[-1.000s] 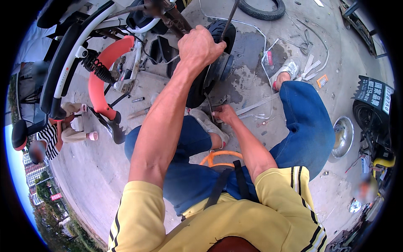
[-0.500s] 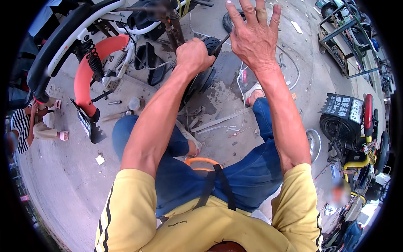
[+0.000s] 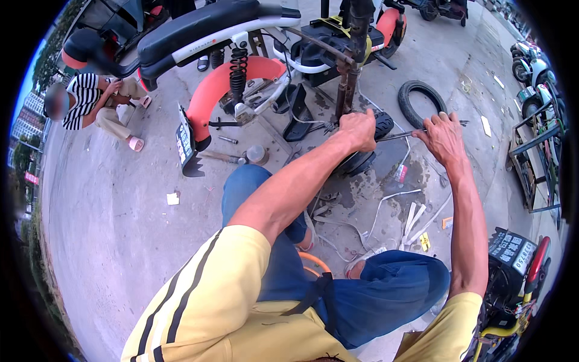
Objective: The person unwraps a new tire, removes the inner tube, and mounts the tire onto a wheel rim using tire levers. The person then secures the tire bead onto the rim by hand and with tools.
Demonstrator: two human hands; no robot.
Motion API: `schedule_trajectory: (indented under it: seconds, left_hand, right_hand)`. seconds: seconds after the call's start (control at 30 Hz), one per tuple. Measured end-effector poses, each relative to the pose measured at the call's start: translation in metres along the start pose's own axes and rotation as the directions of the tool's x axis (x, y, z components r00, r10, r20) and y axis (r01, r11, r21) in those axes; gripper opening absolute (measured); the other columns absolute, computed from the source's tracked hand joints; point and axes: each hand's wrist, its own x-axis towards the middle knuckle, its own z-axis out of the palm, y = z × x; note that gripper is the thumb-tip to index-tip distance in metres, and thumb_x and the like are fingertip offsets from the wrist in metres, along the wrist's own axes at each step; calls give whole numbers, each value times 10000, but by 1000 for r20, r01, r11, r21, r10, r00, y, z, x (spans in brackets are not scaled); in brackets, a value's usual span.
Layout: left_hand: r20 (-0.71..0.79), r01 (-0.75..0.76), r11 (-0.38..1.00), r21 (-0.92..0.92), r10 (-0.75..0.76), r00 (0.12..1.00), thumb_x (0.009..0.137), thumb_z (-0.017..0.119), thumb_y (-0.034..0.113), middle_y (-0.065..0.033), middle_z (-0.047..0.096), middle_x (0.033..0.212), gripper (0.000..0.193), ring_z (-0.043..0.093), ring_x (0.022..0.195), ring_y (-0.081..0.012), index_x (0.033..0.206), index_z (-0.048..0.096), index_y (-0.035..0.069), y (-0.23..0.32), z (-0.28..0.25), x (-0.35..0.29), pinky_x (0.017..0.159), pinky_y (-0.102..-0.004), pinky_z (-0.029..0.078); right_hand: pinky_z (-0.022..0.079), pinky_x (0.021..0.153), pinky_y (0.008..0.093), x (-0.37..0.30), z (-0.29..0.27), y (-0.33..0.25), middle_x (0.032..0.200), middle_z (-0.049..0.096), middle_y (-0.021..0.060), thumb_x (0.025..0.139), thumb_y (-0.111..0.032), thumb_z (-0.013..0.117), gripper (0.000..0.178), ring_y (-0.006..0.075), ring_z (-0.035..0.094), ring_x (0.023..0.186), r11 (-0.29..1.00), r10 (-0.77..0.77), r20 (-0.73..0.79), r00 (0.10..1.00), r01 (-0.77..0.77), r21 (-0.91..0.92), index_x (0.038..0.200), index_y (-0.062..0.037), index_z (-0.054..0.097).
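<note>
My left hand [image 3: 358, 128] is clenched on the top of a small black wheel [image 3: 367, 151] that stands on the concrete under a scooter's front fork [image 3: 348, 72]. My right hand [image 3: 443, 137] grips a thin metal lever [image 3: 401, 135] whose tip reaches toward the wheel's rim beside my left hand. The scooter [image 3: 241, 66] is orange, white and black, with a black saddle and a coil spring. I sit low, blue-trousered knees on either side of the wheel.
A loose black tyre [image 3: 420, 101] lies behind the wheel. White strips [image 3: 416, 214], cables and small tools litter the stained ground. A person in a striped top [image 3: 90, 102] crouches at far left. Parked scooters and a metal rack [image 3: 534, 163] stand on the right.
My right hand came down from an open, raised position and closed on the lever next to the wheel. My left hand stayed on the wheel. The view swung up and left.
</note>
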Motion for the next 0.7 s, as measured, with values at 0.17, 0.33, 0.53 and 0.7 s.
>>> schedule_trajectory:
  seconds: [0.17,0.33,0.53,0.7]
  left_hand:
    - [-49,-36,999,-39,34,998,716,762,127,-294,722,1045,586,719,1017,-443,1218,554,-89,15,4,-6,932,-488,564]
    - [17,54,996,-73,-53,998,771,673,103,-301,717,1035,407,692,995,-501,1121,539,-55,-3,-5,-9,886,-560,533]
    - [30,53,997,52,-55,998,734,706,128,-318,719,1030,462,690,1017,-505,1127,530,-40,19,-3,10,903,-559,531]
    - [26,47,997,69,-49,998,732,712,151,-312,719,1008,457,691,1001,-504,1112,531,-28,7,1,8,889,-564,531]
  right_hand:
    - [389,872,421,-33,36,13,854,642,63,915,-466,719,379,260,579,915,979,139,56,989,-145,144,927,-88,694]
    - [404,908,449,-47,111,-4,991,684,137,1001,-523,604,470,327,582,1042,889,196,151,969,-241,388,1000,-59,677]
    - [501,890,500,-124,159,-50,1027,749,199,1014,-555,575,550,406,680,1032,463,373,541,754,-656,595,1075,-25,708]
    - [526,805,513,-163,131,-56,913,751,213,1007,-565,584,567,426,703,890,359,528,535,660,-744,564,997,-22,746]
